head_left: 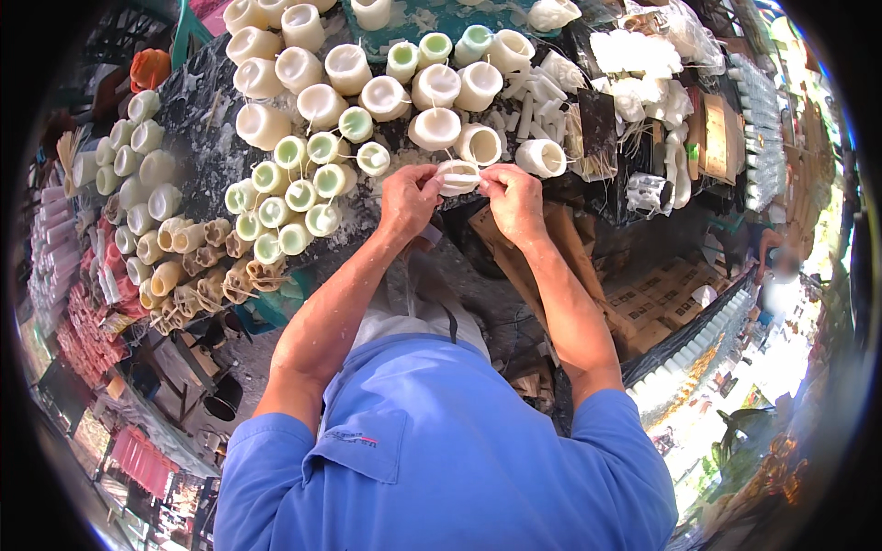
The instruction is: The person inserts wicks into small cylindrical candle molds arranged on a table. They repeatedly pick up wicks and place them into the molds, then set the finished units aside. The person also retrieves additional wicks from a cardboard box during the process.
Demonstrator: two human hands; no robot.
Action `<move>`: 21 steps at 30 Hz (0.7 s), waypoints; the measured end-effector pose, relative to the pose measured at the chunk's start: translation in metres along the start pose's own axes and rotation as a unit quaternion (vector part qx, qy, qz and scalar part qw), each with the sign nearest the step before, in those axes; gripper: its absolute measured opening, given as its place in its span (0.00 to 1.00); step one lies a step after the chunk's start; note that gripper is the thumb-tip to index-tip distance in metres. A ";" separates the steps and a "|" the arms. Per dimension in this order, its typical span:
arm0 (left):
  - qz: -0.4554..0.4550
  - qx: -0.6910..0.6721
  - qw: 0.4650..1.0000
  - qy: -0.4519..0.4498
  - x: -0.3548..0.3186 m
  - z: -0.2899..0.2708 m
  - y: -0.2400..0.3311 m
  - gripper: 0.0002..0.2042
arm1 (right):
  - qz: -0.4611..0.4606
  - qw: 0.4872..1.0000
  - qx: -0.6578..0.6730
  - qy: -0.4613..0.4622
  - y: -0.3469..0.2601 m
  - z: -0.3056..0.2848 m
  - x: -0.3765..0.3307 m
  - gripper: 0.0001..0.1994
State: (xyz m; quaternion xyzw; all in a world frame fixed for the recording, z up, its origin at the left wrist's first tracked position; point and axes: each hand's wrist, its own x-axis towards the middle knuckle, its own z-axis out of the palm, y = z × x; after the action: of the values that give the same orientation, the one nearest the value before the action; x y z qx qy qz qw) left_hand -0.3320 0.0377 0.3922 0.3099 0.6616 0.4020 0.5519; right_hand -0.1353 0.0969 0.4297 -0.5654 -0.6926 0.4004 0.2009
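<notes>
At the near edge of the dark table, a short white wax candle (458,177) with a hollow top sits between my two hands. My left hand (411,195) is closed in a pinch at its left side. My right hand (513,197) pinches at the right side, thumb and fingertips together. A pale band crosses the top; whether it is a wick or part of the rim I cannot tell. Just beyond stand white wax cups (479,144), and pale green candles (323,147) cluster to the left, some with wicks sticking up.
Brownish wax cups (186,298) crowd the table's left corner. Broken white wax sticks (536,101) lie right of the cups, near wooden blocks (719,138) and a clear cup on its side (650,193). Below the table stand cardboard boxes (657,298). Another person (770,246) is at the far right.
</notes>
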 end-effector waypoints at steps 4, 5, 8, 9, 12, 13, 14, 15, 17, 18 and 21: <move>-0.047 0.027 0.998 -0.016 0.002 0.002 0.005 0.14 | 0.209 0.925 0.312 0.063 0.011 0.012 -0.007 0.05; -0.046 0.024 0.998 -0.018 0.002 0.003 0.006 0.14 | 0.245 0.882 0.393 0.089 0.012 0.015 -0.009 0.05; -0.049 0.017 0.999 -0.015 0.001 0.005 0.004 0.13 | 0.237 0.900 0.353 0.097 0.013 0.019 -0.013 0.05; -0.051 0.016 0.999 -0.011 0.001 0.006 0.004 0.13 | 0.240 0.907 0.331 0.099 0.012 0.020 -0.015 0.06; -0.040 0.011 0.999 -0.001 0.001 0.008 0.000 0.13 | 0.175 0.960 0.202 0.079 0.008 0.019 -0.019 0.06; -0.035 0.006 0.999 -0.001 0.001 0.008 -0.001 0.13 | 0.139 0.974 0.161 0.075 0.007 0.018 -0.019 0.07; -0.029 0.007 1.000 -0.001 0.002 0.007 -0.002 0.13 | 0.104 0.984 0.132 0.065 0.007 0.017 -0.020 0.08; -0.025 0.003 1.000 -0.002 0.002 0.006 -0.003 0.13 | 0.108 0.981 0.144 0.065 0.007 0.016 -0.019 0.08; -0.023 0.008 1.000 -0.003 0.002 0.006 -0.005 0.13 | 0.116 0.975 0.178 0.059 0.009 0.015 -0.019 0.08; -0.026 0.017 1.000 -0.003 0.002 0.006 -0.006 0.13 | 0.125 0.975 0.177 0.051 0.010 0.014 -0.018 0.09; 0.013 0.095 0.995 0.027 0.003 0.007 -0.007 0.14 | 0.128 0.976 0.173 0.037 0.013 0.014 -0.017 0.10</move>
State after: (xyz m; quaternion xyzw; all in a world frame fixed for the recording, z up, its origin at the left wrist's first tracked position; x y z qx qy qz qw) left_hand -0.3256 0.0378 0.3846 0.3586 0.7071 0.3527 0.4971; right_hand -0.1323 0.0768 0.4137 -0.6202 -0.5267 0.5158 0.2683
